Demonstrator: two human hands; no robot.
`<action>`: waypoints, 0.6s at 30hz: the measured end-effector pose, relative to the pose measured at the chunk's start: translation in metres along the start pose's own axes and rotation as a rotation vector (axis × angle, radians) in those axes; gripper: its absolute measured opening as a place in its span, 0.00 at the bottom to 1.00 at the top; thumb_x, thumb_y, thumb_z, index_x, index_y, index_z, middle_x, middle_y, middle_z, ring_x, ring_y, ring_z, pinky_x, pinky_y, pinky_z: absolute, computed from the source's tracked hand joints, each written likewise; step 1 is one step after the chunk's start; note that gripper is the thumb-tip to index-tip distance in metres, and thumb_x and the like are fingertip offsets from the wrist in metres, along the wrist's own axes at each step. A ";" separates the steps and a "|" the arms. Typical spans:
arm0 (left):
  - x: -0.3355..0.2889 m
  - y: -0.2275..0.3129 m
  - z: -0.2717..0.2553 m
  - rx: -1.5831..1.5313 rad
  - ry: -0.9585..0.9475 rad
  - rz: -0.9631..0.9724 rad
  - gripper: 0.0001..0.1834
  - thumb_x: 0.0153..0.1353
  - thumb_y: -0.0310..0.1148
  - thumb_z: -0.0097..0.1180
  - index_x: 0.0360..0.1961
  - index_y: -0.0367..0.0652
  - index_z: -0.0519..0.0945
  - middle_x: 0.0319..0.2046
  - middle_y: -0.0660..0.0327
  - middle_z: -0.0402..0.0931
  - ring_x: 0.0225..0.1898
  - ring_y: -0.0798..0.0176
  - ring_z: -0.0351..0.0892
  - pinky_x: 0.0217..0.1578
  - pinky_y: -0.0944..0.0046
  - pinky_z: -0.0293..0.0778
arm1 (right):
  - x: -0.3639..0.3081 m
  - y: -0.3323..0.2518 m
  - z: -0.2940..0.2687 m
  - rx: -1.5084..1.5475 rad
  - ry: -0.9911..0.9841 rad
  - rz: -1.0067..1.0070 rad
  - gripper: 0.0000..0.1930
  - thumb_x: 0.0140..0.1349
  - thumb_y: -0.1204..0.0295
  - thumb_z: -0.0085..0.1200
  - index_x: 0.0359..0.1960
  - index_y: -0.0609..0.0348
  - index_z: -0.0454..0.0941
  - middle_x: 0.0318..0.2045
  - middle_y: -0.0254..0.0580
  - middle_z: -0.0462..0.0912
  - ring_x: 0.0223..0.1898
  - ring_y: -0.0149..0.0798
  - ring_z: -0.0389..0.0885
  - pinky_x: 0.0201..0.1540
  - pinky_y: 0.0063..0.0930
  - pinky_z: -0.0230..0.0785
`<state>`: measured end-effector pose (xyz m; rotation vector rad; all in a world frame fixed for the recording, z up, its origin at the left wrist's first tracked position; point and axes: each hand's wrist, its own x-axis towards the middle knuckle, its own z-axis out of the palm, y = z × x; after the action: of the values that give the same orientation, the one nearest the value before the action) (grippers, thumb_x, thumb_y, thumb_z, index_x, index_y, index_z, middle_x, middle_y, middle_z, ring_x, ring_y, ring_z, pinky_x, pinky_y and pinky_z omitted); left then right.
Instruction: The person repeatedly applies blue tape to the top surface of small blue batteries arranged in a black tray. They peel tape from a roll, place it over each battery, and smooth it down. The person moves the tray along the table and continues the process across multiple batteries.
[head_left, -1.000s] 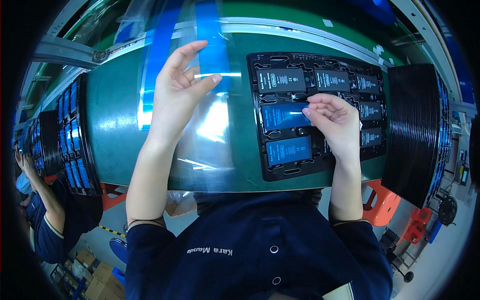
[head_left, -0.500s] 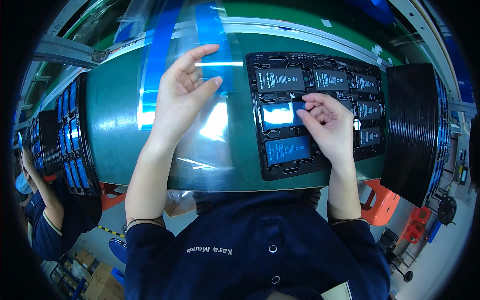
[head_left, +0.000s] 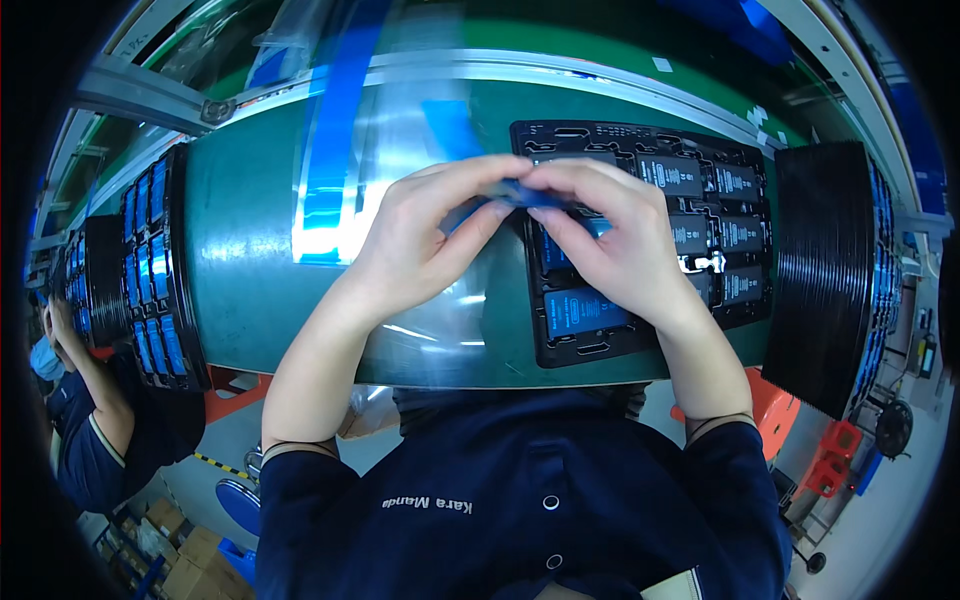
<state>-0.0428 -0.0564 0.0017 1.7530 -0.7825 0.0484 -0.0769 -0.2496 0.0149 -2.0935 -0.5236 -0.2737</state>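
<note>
My left hand and my right hand meet fingertip to fingertip over the left edge of a black tray. Both are closed, thumbs and forefingers pinching a flat blue piece. It is blurred and partly behind the fingers, so its exact kind does not show. Flat dark batteries sit in the tray's pockets. In the near left pocket lies a blue-faced battery. My hands hide part of the tray's left side.
Clear film with a blue strip lies across the green table. A tall stack of black trays stands at the right. More loaded trays stand at the left, near another person's arm. A metal rail runs behind.
My left hand has moved right from over the film, and my right hand has moved left and up from the tray's middle left pocket. They now meet on the blue piece.
</note>
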 end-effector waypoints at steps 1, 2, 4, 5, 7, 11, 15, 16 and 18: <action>0.001 -0.004 -0.003 0.062 -0.027 0.048 0.15 0.54 0.22 0.59 0.44 0.39 0.80 0.33 0.53 0.81 0.31 0.58 0.81 0.31 0.64 0.75 | -0.005 0.004 0.003 -0.018 0.011 -0.021 0.11 0.53 0.79 0.58 0.39 0.64 0.79 0.38 0.48 0.82 0.38 0.48 0.82 0.42 0.32 0.76; 0.002 -0.006 -0.005 0.124 -0.055 0.096 0.12 0.54 0.23 0.60 0.41 0.38 0.81 0.31 0.53 0.81 0.30 0.57 0.81 0.31 0.63 0.75 | -0.008 0.007 0.005 -0.037 0.022 -0.043 0.11 0.53 0.79 0.59 0.39 0.64 0.80 0.39 0.48 0.82 0.38 0.48 0.82 0.42 0.32 0.76; 0.001 -0.005 -0.008 0.147 -0.065 0.069 0.07 0.53 0.25 0.62 0.35 0.37 0.82 0.29 0.53 0.81 0.29 0.55 0.81 0.30 0.63 0.74 | -0.009 0.006 0.006 -0.034 0.049 -0.032 0.10 0.52 0.79 0.60 0.38 0.64 0.80 0.39 0.48 0.82 0.38 0.46 0.82 0.43 0.31 0.75; 0.001 -0.005 -0.008 0.158 -0.071 0.055 0.06 0.53 0.26 0.63 0.32 0.37 0.82 0.27 0.53 0.81 0.29 0.54 0.81 0.30 0.63 0.74 | -0.007 0.003 0.004 -0.031 0.069 -0.032 0.11 0.52 0.79 0.60 0.38 0.64 0.80 0.38 0.48 0.82 0.38 0.45 0.83 0.43 0.30 0.75; 0.001 -0.007 -0.008 0.160 -0.083 0.066 0.06 0.51 0.26 0.64 0.30 0.36 0.82 0.26 0.54 0.81 0.27 0.55 0.80 0.29 0.64 0.74 | -0.007 0.003 0.001 0.045 0.050 -0.004 0.10 0.52 0.79 0.60 0.38 0.65 0.80 0.38 0.47 0.82 0.37 0.41 0.82 0.43 0.28 0.75; 0.002 -0.002 -0.014 0.179 -0.144 0.004 0.10 0.59 0.32 0.59 0.28 0.34 0.82 0.24 0.55 0.80 0.26 0.59 0.80 0.28 0.65 0.73 | -0.010 0.006 -0.017 0.436 0.068 0.201 0.08 0.54 0.80 0.59 0.37 0.65 0.80 0.36 0.43 0.83 0.36 0.33 0.81 0.42 0.24 0.74; -0.002 -0.009 -0.027 -0.184 0.204 -0.248 0.35 0.72 0.49 0.33 0.24 0.32 0.82 0.24 0.56 0.81 0.28 0.66 0.78 0.32 0.67 0.72 | -0.007 0.031 -0.058 0.733 0.429 0.344 0.07 0.57 0.80 0.58 0.38 0.64 0.80 0.34 0.41 0.83 0.35 0.29 0.81 0.42 0.22 0.74; 0.000 -0.008 -0.032 -0.151 0.229 -0.233 0.35 0.72 0.49 0.32 0.24 0.32 0.82 0.24 0.56 0.81 0.28 0.66 0.78 0.33 0.68 0.71 | -0.010 0.040 -0.065 0.733 0.440 0.370 0.07 0.58 0.79 0.58 0.39 0.65 0.80 0.34 0.41 0.83 0.33 0.28 0.81 0.40 0.22 0.75; 0.005 -0.012 -0.038 -0.084 0.282 -0.203 0.35 0.72 0.49 0.32 0.24 0.32 0.82 0.24 0.56 0.81 0.29 0.65 0.78 0.35 0.69 0.70 | -0.016 0.053 -0.062 0.691 0.494 0.458 0.08 0.57 0.80 0.58 0.39 0.66 0.80 0.33 0.40 0.83 0.32 0.27 0.81 0.37 0.19 0.75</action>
<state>-0.0198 -0.0238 0.0068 1.6918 -0.3951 0.1213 -0.0665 -0.3309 0.0030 -1.3469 0.1566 -0.2771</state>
